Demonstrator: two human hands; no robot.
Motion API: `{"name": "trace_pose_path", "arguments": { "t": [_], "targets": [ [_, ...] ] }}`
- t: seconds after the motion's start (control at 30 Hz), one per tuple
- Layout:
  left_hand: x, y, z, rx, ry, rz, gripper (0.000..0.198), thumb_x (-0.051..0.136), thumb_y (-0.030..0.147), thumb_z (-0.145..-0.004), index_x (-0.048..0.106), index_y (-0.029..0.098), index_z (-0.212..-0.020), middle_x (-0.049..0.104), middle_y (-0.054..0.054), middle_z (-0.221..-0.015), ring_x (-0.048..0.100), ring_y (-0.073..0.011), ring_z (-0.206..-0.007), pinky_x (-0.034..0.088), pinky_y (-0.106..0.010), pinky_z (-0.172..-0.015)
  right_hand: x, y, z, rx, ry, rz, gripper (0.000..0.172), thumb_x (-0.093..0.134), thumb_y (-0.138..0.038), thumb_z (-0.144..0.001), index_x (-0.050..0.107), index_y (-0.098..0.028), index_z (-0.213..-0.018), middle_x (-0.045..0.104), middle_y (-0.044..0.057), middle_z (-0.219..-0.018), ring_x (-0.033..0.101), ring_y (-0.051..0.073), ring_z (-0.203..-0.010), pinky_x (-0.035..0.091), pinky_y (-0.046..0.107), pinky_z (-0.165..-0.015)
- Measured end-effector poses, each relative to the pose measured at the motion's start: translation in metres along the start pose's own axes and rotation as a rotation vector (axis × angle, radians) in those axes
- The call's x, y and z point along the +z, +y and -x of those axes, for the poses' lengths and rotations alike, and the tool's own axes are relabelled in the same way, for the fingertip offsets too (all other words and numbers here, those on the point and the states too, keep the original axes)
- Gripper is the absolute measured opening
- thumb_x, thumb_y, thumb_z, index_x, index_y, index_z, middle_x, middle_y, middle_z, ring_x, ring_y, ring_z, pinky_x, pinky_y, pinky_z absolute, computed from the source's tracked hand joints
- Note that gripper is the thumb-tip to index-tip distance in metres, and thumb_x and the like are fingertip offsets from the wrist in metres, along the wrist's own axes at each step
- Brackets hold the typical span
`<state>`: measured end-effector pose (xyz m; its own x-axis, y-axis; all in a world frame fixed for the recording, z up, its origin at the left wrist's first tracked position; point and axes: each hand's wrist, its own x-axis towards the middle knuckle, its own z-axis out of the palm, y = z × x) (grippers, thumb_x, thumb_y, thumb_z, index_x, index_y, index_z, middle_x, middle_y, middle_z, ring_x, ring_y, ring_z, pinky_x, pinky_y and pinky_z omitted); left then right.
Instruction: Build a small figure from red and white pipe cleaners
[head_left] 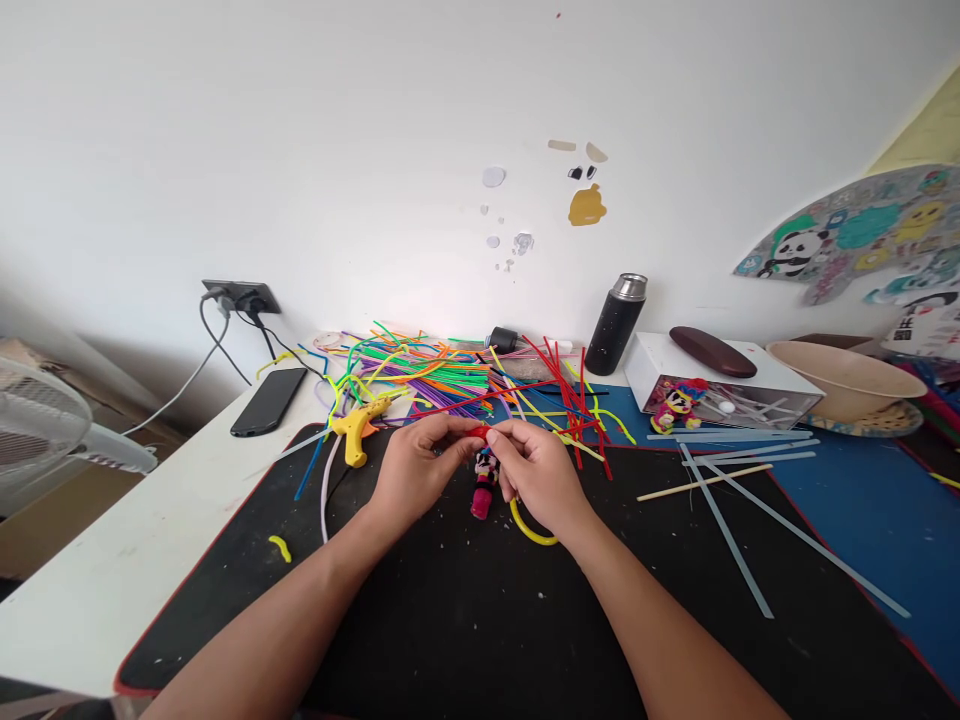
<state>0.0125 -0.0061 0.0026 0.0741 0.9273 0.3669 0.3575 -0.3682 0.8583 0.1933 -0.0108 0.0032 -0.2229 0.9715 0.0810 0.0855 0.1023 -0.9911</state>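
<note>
My left hand [420, 468] and my right hand [536, 478] meet over the black mat [465, 620], both pinching a red pipe cleaner [478, 432] between fingertips. The red strand runs on to the right toward the pile. Just below my fingers lies a small pink and black pipe-cleaner figure [484, 487]. A curved yellow pipe cleaner [529, 528] lies under my right hand. A yellow glue gun [358, 428] rests left of my left hand.
A heap of coloured pipe cleaners [442, 375] fills the back of the desk. A black phone [268, 400], a black flask [615, 322], a white box [720, 385], a bowl [844, 378], clear glue sticks [739, 455] and a fan [37, 425] surround the mat.
</note>
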Motion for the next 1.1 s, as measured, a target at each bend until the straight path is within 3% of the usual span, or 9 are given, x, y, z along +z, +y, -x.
{"name": "trace_pose_path", "arguments": {
  "t": [0.13,0.27,0.53,0.7,0.97,1.1],
  "targets": [
    [0.001,0.001,-0.002,-0.205,-0.002,0.307,0.025,0.082,0.038,-0.079,0.080,0.017,-0.094,0.077,-0.004,-0.073,0.071,-0.0180,-0.063,0.060,-0.029,-0.062,-0.001,-0.001,-0.001,0.005,-0.025,-0.068,0.031,0.059,-0.048,-0.097,0.067,-0.019,-0.089,0.048,-0.008,-0.045,0.049,0.011,-0.038,0.038,0.022,-0.043],
    [0.002,0.005,-0.004,-0.251,0.004,0.385,0.029,0.086,0.039,-0.073,0.080,0.017,-0.091,0.077,-0.004,-0.074,0.070,-0.0167,-0.063,0.061,-0.027,-0.062,0.000,-0.002,-0.001,0.010,-0.044,-0.112,0.029,0.063,-0.048,-0.094,0.066,-0.019,-0.092,0.052,-0.008,-0.049,0.049,0.010,-0.038,0.037,0.021,-0.041],
    [0.001,0.009,-0.003,-0.263,-0.081,0.408,0.032,0.088,0.041,-0.073,0.080,0.016,-0.091,0.077,-0.004,-0.075,0.070,-0.0166,-0.065,0.061,-0.028,-0.064,0.001,0.000,-0.003,-0.008,-0.019,-0.098,0.025,0.064,-0.042,-0.092,0.062,-0.020,-0.082,0.052,-0.008,-0.049,0.048,0.009,-0.036,0.035,0.020,-0.041],
    [-0.001,0.004,-0.006,-0.293,-0.205,0.476,0.034,0.084,0.044,-0.079,0.078,0.015,-0.095,0.076,-0.005,-0.077,0.071,-0.0175,-0.068,0.061,-0.030,-0.066,0.000,0.001,-0.002,-0.026,0.024,-0.016,0.020,0.064,-0.036,-0.091,0.059,-0.021,-0.079,0.052,-0.008,-0.052,0.047,0.009,-0.038,0.035,0.022,-0.043],
    [0.007,0.006,0.007,-0.092,-0.035,0.092,0.020,0.077,0.038,-0.086,0.076,0.019,-0.090,0.079,-0.005,-0.087,0.072,-0.0189,-0.074,0.058,-0.028,-0.069,0.003,0.003,-0.001,-0.087,0.113,0.188,0.017,0.061,-0.028,-0.087,0.054,-0.023,-0.073,0.043,-0.009,-0.050,0.040,0.010,-0.044,0.031,0.024,-0.048],
    [0.009,0.004,0.004,-0.177,-0.096,0.274,0.026,0.079,0.043,-0.083,0.074,0.018,-0.088,0.077,-0.004,-0.080,0.071,-0.0190,-0.070,0.058,-0.029,-0.065,0.005,0.006,-0.001,-0.076,0.117,0.172,0.017,0.061,-0.027,-0.088,0.052,-0.023,-0.074,0.044,-0.010,-0.050,0.041,0.010,-0.043,0.031,0.023,-0.047]
  ]
}}
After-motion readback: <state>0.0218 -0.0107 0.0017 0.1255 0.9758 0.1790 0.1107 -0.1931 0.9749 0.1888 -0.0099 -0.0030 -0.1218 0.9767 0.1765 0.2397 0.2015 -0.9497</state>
